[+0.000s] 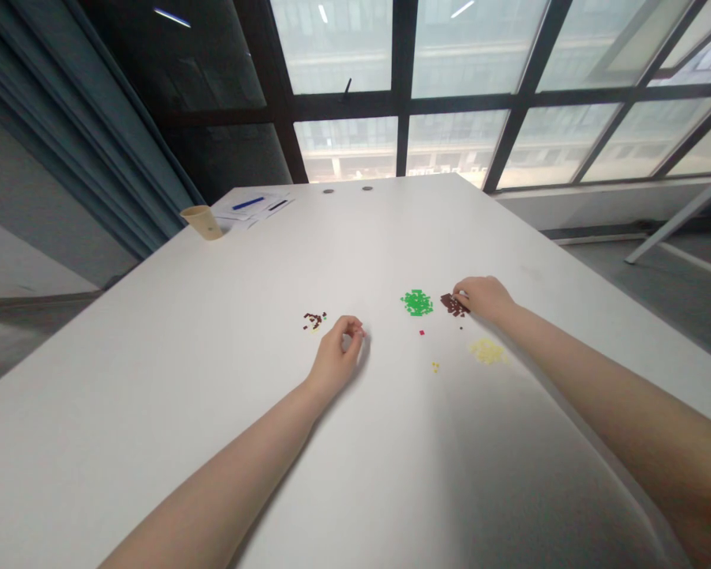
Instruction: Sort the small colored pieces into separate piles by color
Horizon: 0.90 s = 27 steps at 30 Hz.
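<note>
- Left forearm [213,482] and right forearm [622,419] cut off by the lower edge of the frame; both bare, reaching up the white table [154,395].
- Hard to make out: my right fingertips [460,295] are partly hidden in the brown pieces [455,305]. Cannot tell whether a piece is held.
- Right hand [486,299] lies palm down, fingers lowered, touching that pile.
- Left hand [336,358] is curled, fingertips nearly closed, just right of the dark-red pieces [314,320]; contents of the pinch hidden.
- Green pieces [416,302] sit just left of the brown pile; yellow pieces [487,352] below it.
- Paper cup [202,222] and papers [252,210] at upper left.
</note>
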Motion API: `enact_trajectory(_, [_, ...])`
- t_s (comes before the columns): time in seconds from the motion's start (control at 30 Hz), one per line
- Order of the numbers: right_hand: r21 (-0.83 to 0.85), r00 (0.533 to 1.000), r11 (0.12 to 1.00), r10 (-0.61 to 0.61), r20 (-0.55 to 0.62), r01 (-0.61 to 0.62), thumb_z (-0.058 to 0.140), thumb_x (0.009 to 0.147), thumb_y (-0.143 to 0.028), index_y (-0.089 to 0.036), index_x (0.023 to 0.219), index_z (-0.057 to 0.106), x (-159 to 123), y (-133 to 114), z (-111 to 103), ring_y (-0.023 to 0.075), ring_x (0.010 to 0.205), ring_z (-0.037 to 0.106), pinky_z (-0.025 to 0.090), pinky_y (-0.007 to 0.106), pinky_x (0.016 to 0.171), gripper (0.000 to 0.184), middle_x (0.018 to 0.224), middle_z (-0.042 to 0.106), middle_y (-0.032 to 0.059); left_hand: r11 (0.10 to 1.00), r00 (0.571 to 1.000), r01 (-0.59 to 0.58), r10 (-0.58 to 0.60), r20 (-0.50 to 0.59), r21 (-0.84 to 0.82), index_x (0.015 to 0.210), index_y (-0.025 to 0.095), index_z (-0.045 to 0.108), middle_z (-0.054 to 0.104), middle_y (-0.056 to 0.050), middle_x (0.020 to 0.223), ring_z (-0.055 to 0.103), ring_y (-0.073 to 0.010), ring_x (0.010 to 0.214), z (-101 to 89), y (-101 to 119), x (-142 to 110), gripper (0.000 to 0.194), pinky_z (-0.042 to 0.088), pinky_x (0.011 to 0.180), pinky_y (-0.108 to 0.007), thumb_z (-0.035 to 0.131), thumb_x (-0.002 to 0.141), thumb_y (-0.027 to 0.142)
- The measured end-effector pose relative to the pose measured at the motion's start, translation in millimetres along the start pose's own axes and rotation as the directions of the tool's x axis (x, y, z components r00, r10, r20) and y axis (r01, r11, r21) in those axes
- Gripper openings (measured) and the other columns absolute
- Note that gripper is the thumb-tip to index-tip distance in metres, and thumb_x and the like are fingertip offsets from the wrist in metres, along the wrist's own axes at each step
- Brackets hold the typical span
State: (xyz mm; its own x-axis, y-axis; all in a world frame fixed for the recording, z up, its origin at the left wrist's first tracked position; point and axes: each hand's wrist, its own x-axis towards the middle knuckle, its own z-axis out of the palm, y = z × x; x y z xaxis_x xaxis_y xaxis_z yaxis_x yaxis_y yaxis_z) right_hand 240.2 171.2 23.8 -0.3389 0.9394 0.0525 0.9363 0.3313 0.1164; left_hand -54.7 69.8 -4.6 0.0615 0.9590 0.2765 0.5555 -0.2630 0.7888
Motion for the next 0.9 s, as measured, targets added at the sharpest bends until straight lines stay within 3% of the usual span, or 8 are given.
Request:
enact_trajectory(0.3, [-0.012,1.0,1.0,0.01,-0.013,-0.01,0.042,0.081,-0.021,-0.023,0.087,0.066,0,0,-8,0.0185,0.083,0.059,0.033,0.028,0.067,0.025,0.093,0.067,0.0042,1.0,0.999,0.006,-0.006,-0.032,0.004,0.089,0.021,0.048,0.06,0.0,0.08,0.055,-0.0127,0.076,-0.3,0,1,0.011,0.039,0.07,-0.026,0.041,0.082,0.026])
enact_trajectory(0.47, [0.067,0.993,0.998,-0.001,-0.121,0.009,0.039,0.082,-0.023,-0.021,0.091,0.063,-17,-8,-33,0.0183,0.085,0.057,0.034,0.028,0.069,0.026,0.096,0.066,0.0038,0.997,0.963,0.039,-0.021,-0.27,0.064,0.092,0.021,0.051,0.061,-0.002,0.087,0.055,-0.0152,0.083,-22.2,-13,15,0.017,0.04,0.07,-0.027,0.039,0.08,0.022])
enact_trajectory(0.6, [0.297,0.967,0.938,-0.111,-0.231,0.178,0.041,0.078,-0.021,-0.018,0.077,0.059,-55,-47,-47,0.0158,0.07,0.055,0.034,0.027,0.067,0.019,0.078,0.064,0.0039,0.957,0.891,0.157,-0.03,-0.453,0.244,0.088,0.021,0.059,0.061,-0.004,0.094,0.053,-0.019,0.091,-47.4,-31,28,0.024,0.037,0.081,-0.034,0.037,0.078,0.017])
enact_trajectory(0.67, [0.37,0.936,0.879,-0.199,-0.291,0.302,0.041,0.076,-0.017,-0.017,0.074,0.055,-81,-76,-45,0.0167,0.072,0.052,0.033,0.029,0.069,0.015,0.076,0.062,0.0051,0.91,0.897,0.218,-0.044,-0.44,0.353,0.088,0.023,0.063,0.06,-0.005,0.098,0.05,-0.022,0.097,-52.5,-36,30,0.027,0.034,0.083,-0.039,0.038,0.078,0.018])
enact_trajectory(0.77, [0.396,0.893,0.803,-0.362,-0.268,0.445,0.04,0.071,-0.011,-0.018,0.066,0.048,-117,-115,-34,0.0146,0.063,0.043,0.029,0.029,0.065,0.011,0.062,0.052,0.0018,0.829,0.946,0.226,-0.062,-0.318,0.512,0.094,0.027,0.065,0.058,-0.007,0.107,0.045,-0.0268,0.102,-49.5,-36,28,0.028,0.031,0.08,-0.043,0.041,0.078,0.022])
enact_trajectory(0.9, [0.414,0.83,0.72,-0.484,-0.276,0.558,0.041,0.067,-0.011,-0.018,0.062,0.041,-142,-143,-22,0.0134,0.062,0.037,0.026,0.029,0.063,0.009,0.062,0.047,0.0003,0.751,0.973,0.193,-0.065,-0.219,0.631,0.096,0.028,0.065,0.054,-0.009,0.115,0.04,-0.0294,0.106,-43.4,-34,26,0.027,0.028,0.079,-0.045,0.043,0.079,0.028])
